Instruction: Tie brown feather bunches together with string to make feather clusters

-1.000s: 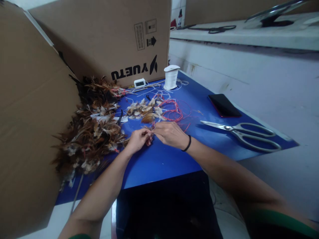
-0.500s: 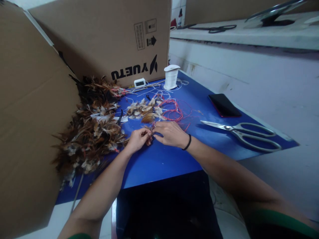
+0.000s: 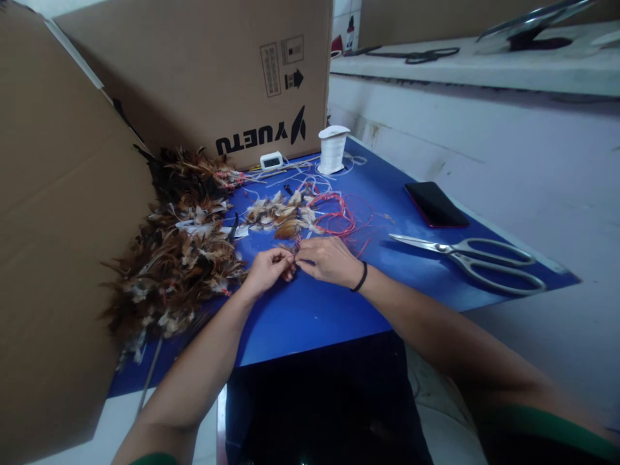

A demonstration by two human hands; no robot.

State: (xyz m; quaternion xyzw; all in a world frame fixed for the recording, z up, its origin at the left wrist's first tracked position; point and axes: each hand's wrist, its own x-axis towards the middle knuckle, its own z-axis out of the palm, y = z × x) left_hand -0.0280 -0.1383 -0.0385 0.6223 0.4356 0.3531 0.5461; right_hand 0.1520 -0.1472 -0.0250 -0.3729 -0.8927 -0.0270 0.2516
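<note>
My left hand [image 3: 270,269] is closed in a pinch over the blue table, its fingertips meeting those of my right hand [image 3: 330,261]. The right thumb and forefinger are pinched too, and what lies between the fingertips is too small to make out. A bit of feather and red string shows just behind the fingers. Beyond the hands lie a row of pale and brown feathers [image 3: 277,213] and a loose coil of red string [image 3: 345,219]. Left of my left hand is a large heap of brown feather bunches [image 3: 179,271].
Open-bladed scissors [image 3: 465,252] and a dark phone [image 3: 436,204] lie to the right. A white spool [image 3: 333,152] and a small white digital display [image 3: 271,161] stand at the back. Cardboard [image 3: 194,71] walls the left and back; a white wall [image 3: 533,174] borders the right.
My right hand and wrist have shifted very slightly left, closer to the left fingertips. Everything else looks the same.
</note>
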